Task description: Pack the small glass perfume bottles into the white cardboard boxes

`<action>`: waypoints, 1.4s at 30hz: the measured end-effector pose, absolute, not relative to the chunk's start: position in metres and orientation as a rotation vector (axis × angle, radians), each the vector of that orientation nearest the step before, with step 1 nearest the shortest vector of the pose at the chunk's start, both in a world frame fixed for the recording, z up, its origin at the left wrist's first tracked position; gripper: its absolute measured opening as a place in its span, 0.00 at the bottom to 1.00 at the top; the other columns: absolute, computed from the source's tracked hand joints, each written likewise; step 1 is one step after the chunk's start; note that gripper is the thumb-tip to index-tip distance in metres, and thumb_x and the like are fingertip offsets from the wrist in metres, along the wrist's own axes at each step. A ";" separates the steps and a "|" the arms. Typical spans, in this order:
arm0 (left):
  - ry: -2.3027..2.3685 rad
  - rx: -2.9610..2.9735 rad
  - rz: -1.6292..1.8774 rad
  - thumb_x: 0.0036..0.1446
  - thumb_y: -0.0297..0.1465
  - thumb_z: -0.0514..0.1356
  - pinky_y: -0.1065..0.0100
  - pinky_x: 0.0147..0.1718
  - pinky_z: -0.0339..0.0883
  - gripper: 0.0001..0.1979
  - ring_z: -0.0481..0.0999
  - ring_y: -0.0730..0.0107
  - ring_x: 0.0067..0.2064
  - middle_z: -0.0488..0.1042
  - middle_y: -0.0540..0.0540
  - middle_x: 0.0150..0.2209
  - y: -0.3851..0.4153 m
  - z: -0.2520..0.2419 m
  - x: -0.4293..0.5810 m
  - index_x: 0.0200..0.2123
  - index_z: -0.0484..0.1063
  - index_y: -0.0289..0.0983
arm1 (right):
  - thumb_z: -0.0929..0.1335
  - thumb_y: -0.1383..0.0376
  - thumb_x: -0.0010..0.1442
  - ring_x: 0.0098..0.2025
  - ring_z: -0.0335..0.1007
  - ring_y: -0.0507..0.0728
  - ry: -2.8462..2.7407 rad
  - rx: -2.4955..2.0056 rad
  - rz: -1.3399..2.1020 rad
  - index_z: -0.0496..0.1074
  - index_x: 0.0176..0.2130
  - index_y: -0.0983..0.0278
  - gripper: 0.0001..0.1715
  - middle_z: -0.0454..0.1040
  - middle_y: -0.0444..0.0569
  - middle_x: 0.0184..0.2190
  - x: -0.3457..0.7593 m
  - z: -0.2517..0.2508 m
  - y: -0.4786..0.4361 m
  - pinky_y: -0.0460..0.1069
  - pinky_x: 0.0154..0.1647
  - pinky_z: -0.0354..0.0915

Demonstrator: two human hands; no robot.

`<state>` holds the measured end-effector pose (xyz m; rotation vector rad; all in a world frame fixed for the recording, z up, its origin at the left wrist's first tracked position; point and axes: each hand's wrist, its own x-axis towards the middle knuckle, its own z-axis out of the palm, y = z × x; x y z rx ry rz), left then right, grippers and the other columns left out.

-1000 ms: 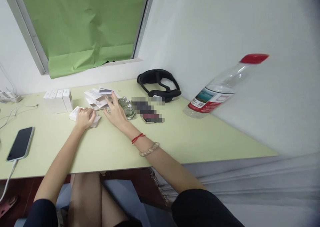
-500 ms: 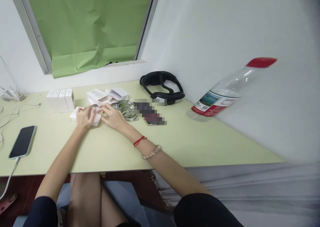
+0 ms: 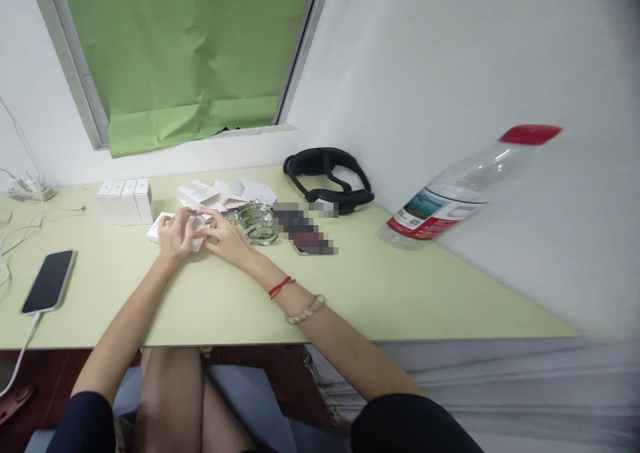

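Note:
A small white paper box [image 3: 155, 229] is between my hands, above the left part of the table. My left hand [image 3: 175, 236] is closed on it, thumb and bent fingers pressed to its side. My right hand [image 3: 223, 238] pinches at its right end with thumb and forefinger, the two hands' fingertips nearly meeting. My fingers hide much of the box. Just behind lie opened white cartons [image 3: 197, 194]. To the right of them, beside my right hand, is a cluster of clear, shiny plastic packs [image 3: 257, 223] with green in them.
Several upright white boxes [image 3: 127, 201] stand in a row at the back left. A phone [image 3: 49, 283] on a cable lies at left, a blurred-out flat device [image 3: 305, 230] right of the packs. Beyond are a black headset [image 3: 330, 180] and a clear bottle [image 3: 433, 203] with a red cap.
The view has shifted slightly. My left hand has turned a little with the box, and my right thumb and forefinger have moved in closer to my left fingers.

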<state>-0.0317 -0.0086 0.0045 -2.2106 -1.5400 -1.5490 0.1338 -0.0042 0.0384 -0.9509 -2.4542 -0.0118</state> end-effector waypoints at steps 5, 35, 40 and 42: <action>-1.407 -2.273 -1.467 0.59 0.34 0.45 0.59 0.43 0.58 0.14 0.74 0.62 0.40 0.75 0.41 0.42 -0.009 0.002 -0.027 0.46 0.62 0.36 | 0.68 0.73 0.54 0.36 0.73 0.52 -2.465 -0.938 0.047 0.76 0.32 0.63 0.07 0.65 0.49 0.57 0.134 0.035 -0.003 0.47 0.33 0.68; -1.087 -1.905 -1.612 0.62 0.28 0.51 0.58 0.43 0.68 0.08 0.70 0.63 0.50 0.64 0.40 0.48 0.014 -0.017 -0.021 0.45 0.56 0.42 | 0.59 0.64 0.67 0.67 0.50 0.60 -2.049 -0.823 -0.196 0.69 0.56 0.54 0.22 0.62 0.49 0.60 0.137 0.048 -0.006 0.60 0.63 0.59; -1.281 -1.795 -1.688 0.63 0.35 0.51 0.53 0.52 0.65 0.16 0.63 0.57 0.59 0.60 0.34 0.54 0.011 -0.011 -0.021 0.52 0.53 0.39 | 0.59 0.68 0.65 0.66 0.50 0.62 -2.100 -0.879 -0.214 0.68 0.57 0.52 0.24 0.60 0.48 0.62 0.139 0.047 -0.003 0.64 0.64 0.56; -1.335 -1.721 -1.698 0.63 0.37 0.51 0.52 0.53 0.64 0.19 0.62 0.56 0.59 0.59 0.32 0.53 0.011 -0.010 -0.022 0.54 0.50 0.38 | 0.60 0.67 0.65 0.67 0.48 0.62 -2.120 -0.888 -0.224 0.65 0.59 0.53 0.25 0.57 0.49 0.63 0.138 0.047 -0.002 0.64 0.64 0.55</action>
